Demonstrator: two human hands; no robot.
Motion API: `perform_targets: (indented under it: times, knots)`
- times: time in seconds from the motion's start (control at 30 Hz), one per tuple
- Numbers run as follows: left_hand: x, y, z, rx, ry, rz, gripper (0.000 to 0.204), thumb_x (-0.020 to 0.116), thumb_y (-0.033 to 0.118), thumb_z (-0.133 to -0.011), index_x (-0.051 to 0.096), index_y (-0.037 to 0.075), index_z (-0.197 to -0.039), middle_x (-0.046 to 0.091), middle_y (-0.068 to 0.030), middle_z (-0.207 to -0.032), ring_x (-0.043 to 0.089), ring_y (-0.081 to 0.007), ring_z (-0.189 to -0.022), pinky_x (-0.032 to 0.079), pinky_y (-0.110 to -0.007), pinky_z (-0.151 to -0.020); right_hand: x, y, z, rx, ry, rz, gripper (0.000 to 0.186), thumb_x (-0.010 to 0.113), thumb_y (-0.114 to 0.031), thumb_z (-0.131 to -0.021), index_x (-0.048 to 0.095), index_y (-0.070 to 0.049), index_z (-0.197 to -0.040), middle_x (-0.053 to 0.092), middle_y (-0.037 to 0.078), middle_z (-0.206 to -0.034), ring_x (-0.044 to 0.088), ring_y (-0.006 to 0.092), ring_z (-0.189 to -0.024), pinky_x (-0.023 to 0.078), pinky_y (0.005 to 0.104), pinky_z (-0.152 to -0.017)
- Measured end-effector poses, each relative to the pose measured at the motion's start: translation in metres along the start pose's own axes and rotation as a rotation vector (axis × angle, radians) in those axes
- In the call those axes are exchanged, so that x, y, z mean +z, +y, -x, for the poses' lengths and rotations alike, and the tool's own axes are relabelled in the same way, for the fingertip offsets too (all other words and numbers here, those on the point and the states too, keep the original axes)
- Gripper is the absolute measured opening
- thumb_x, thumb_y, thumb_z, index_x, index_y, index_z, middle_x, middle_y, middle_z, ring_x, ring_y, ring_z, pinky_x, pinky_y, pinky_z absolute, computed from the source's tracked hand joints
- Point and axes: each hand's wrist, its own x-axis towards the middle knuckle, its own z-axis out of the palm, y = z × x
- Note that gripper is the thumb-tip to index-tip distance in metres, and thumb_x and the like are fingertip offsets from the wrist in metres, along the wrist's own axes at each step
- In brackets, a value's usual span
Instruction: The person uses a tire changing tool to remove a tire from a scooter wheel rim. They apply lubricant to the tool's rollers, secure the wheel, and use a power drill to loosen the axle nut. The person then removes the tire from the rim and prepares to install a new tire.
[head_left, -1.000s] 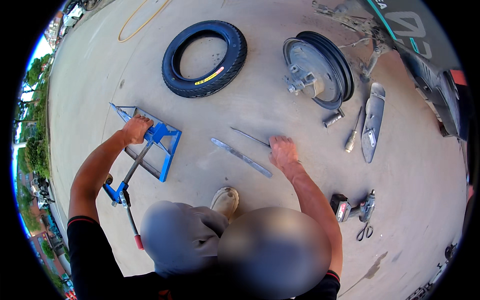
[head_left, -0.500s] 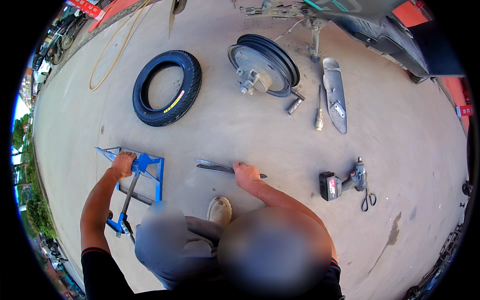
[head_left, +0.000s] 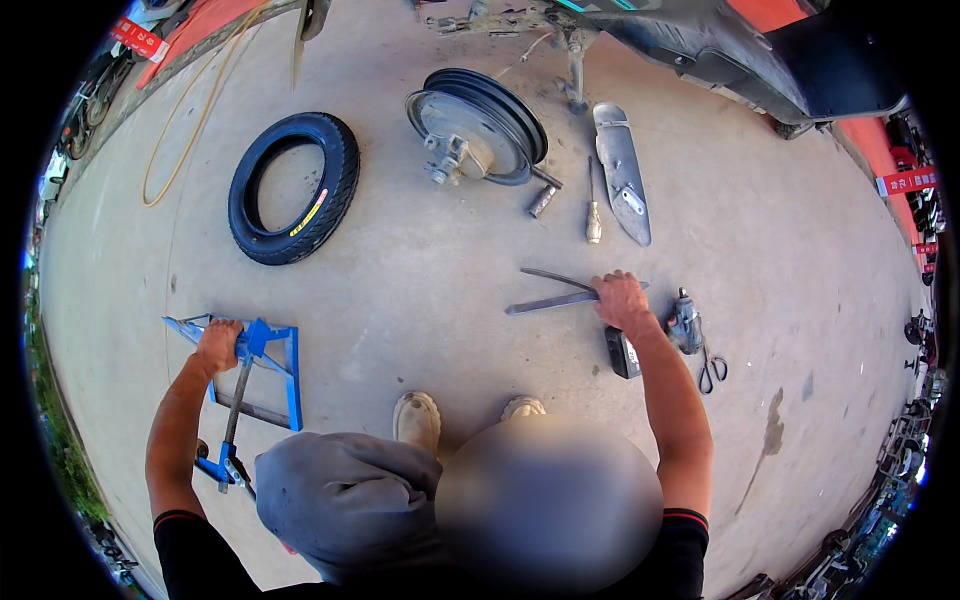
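2 metal bars (head_left: 550, 302) in right hand (head_left: 621, 298), fingers closed round them, nearside-right of wheel (head_left: 478, 128); left hand (head_left: 219, 345) grasping blue stand (head_left: 262, 337), nearside-left of wheel.

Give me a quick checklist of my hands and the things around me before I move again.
1. Left hand on the blue stand: ok, gripping it.
2. Both metal bars in the right hand: ok, their free ends spread apart.
3. Bars lifted off the ground: cannot tell from this angle.
4. Tire and wheel apart: ok, bare ground between them.
5. Right forearm clear of the cordless power tool: cannot tell, the arm hides part of it.
6. Scissors well away from that tool: not ok, they lie right beside it.
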Motion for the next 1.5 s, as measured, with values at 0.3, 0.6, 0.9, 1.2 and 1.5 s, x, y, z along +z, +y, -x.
perform_targets:
  times: [0.3,0.6,0.9,1.2,1.5]
  knots:
    - [-0.015,0.005,-0.002,0.016,-0.061,-0.021,0.046,0.08,0.009,-0.073,0.067,0.003,-0.116,0.072,-0.02,-0.12,0.067,-0.0376,-0.122,0.046,-0.047,-0.112,0.027,0.073,0.041,0.379,-0.093,0.035,0.027,0.068,-0.015,-0.09,0.072,-0.015,-0.117,0.072,0.01,-0.121,0.064,0.029,-0.121,0.05,0.0472,-0.102]
    - [-0.11,0.044,-0.037,0.204,-0.374,-0.231,0.055,0.087,0.032,-0.063,0.074,0.007,-0.11,0.071,-0.0175,-0.122,0.065,-0.034,-0.122,0.048,-0.049,-0.107,-0.094,0.031,-0.035,0.149,0.293,-0.539,0.044,0.081,-0.013,-0.083,0.069,-0.01,-0.125,0.067,0.012,-0.128,0.064,0.0334,-0.121,0.05,0.047,-0.106]
    - [-0.165,0.119,-0.212,-0.15,0.396,0.252,0.103,0.09,0.041,-0.079,0.036,0.003,-0.158,0.058,-0.0188,-0.144,0.055,-0.0387,-0.135,0.042,-0.046,-0.115,-0.306,-0.087,-0.169,-0.183,0.879,-0.579,0.055,0.083,-0.022,-0.085,0.064,-0.008,-0.135,0.065,0.014,-0.133,0.062,0.0353,-0.124,0.049,0.0467,-0.108]
    - [-0.165,0.138,-0.273,-0.353,0.322,0.641,0.116,0.09,0.04,-0.08,0.021,0.007,-0.167,0.065,-0.0227,-0.14,0.061,-0.0412,-0.13,0.049,-0.05,-0.11,-0.295,-0.103,-0.254,-0.011,0.745,-0.413,0.075,0.089,-0.031,-0.08,0.056,-0.009,-0.145,0.068,0.016,-0.122,0.066,0.0369,-0.117,0.055,0.0486,-0.1]
    - [-0.141,0.007,-0.294,-0.48,0.285,0.609,0.122,0.092,0.032,-0.078,0.015,0.007,-0.169,0.066,-0.0223,-0.141,0.062,-0.042,-0.13,0.048,-0.048,-0.112,-0.3,-0.096,-0.262,-0.015,0.701,-0.403,0.07,0.088,-0.021,-0.08,0.057,-0.01,-0.142,0.067,0.017,-0.115,0.067,0.0395,-0.107,0.058,0.0487,-0.091]
